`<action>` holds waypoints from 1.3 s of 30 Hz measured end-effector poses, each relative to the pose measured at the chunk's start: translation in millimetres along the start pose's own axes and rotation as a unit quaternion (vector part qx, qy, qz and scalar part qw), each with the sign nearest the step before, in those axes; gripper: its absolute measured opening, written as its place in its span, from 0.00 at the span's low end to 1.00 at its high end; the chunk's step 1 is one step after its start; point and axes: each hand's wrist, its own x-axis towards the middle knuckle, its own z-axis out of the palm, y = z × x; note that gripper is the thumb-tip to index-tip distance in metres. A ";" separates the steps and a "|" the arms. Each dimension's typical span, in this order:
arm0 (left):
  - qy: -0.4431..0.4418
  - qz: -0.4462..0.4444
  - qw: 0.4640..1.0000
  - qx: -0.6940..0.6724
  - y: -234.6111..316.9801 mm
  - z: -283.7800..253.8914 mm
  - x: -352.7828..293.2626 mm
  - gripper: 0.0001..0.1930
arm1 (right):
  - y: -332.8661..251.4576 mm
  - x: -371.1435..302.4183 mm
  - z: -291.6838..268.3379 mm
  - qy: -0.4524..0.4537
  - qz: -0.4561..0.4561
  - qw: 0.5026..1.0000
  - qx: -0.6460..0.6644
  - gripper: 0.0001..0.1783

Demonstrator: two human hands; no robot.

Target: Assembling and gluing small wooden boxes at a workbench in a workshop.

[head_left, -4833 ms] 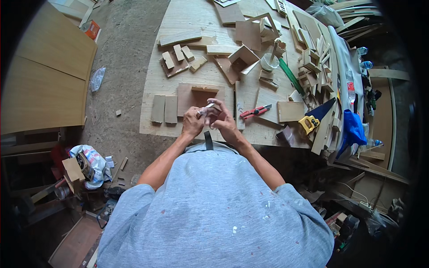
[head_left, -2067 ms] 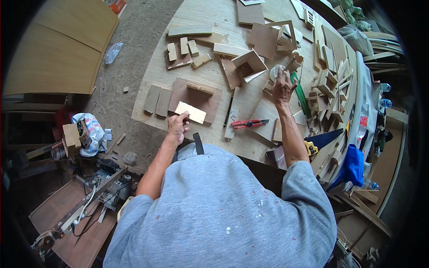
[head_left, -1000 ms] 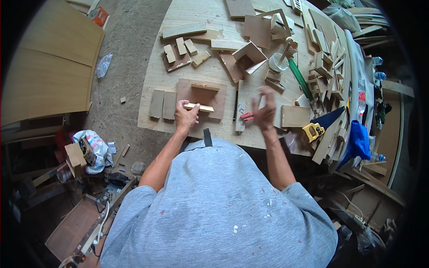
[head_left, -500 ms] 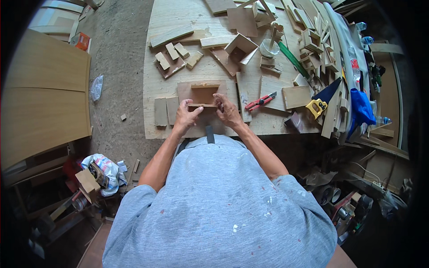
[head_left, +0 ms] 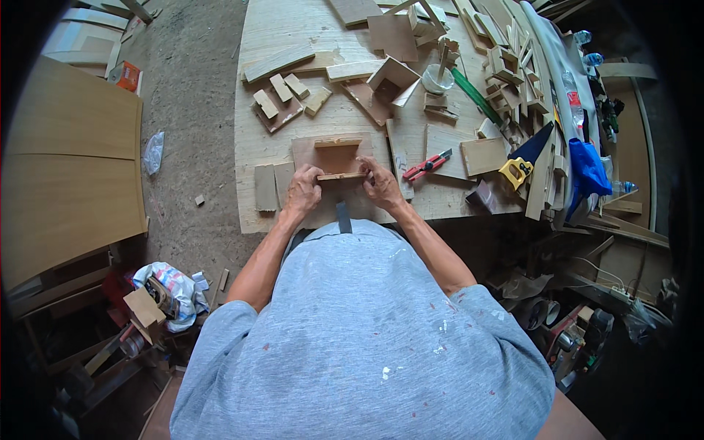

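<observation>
A small wooden board [head_left: 342, 176] stands on edge near the table's front, its pale top edge facing up. My left hand [head_left: 302, 191] has its fingers closed round the left end of this board. At the opposite end my right hand [head_left: 383, 186] pinches it, index finger raised a little. Just beyond stands a second small wooden board [head_left: 337, 142], roughly parallel to the first. Both are over a thin brown panel [head_left: 303, 150] lying flat; whether the near board is joined to it is hidden.
Two flat wood pieces [head_left: 265, 188] lie left of my left hand. A red utility knife [head_left: 427, 166] and a yellow-handled saw [head_left: 516, 171] are to the right. Farther back are small wood blocks [head_left: 281, 88], an open wooden box [head_left: 394, 79] and a white cup [head_left: 438, 79].
My left thumb has come off the near face of the board, and the left fingers are now curled at its end. The board has shifted slightly right and toward me.
</observation>
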 end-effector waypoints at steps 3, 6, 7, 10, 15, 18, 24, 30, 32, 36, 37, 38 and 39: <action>0.003 0.005 1.000 0.008 -5.6 0.8 0.0 0.15 | 1.5 0.8 1.4 0.009 -0.024 1.000 -0.003 0.34; 0.003 0.030 1.000 0.007 -8.1 0.5 0.7 0.15 | 3.7 0.7 2.3 0.021 -0.050 0.999 -0.008 0.34; 0.004 0.030 1.000 -0.001 -7.6 0.1 0.7 0.15 | 3.9 0.6 2.4 0.020 -0.051 0.998 -0.007 0.34; 0.005 0.031 0.999 -0.012 -6.8 -0.5 0.7 0.16 | 4.0 0.2 1.4 0.014 -0.053 0.998 -0.012 0.35; 0.011 0.050 0.999 0.003 -11.5 0.8 0.6 0.17 | 0.3 0.0 1.5 0.012 -0.043 0.999 -0.022 0.34; 0.015 0.064 0.998 0.010 -14.5 2.0 2.2 0.17 | 0.9 0.7 1.6 0.009 -0.041 0.999 -0.035 0.33; -0.004 0.089 0.995 0.041 -16.6 0.2 5.4 0.18 | -2.4 0.9 0.8 0.001 -0.039 0.998 -0.046 0.33; -0.005 0.069 0.997 0.032 -14.1 -1.8 6.2 0.17 | -1.0 2.9 1.5 0.005 -0.038 0.998 -0.049 0.32; -0.014 0.046 0.997 0.060 -11.0 -2.0 6.4 0.15 | -0.6 1.5 1.8 -0.002 -0.023 0.999 -0.041 0.31; -0.026 0.016 0.998 0.059 -8.6 -3.8 7.6 0.16 | -0.5 3.2 1.4 0.009 -0.038 0.998 -0.059 0.32; -0.024 0.020 0.998 0.062 -9.2 -4.0 7.6 0.15 | -1.9 2.7 1.3 0.004 -0.033 0.997 -0.064 0.32; -0.021 0.023 0.997 0.065 -9.6 -4.1 6.7 0.15 | -3.1 2.6 1.0 0.003 -0.033 0.997 -0.064 0.32; -0.021 0.022 0.997 0.064 -9.6 -3.5 4.7 0.15 | -4.3 2.7 0.6 -0.008 -0.024 0.998 -0.058 0.33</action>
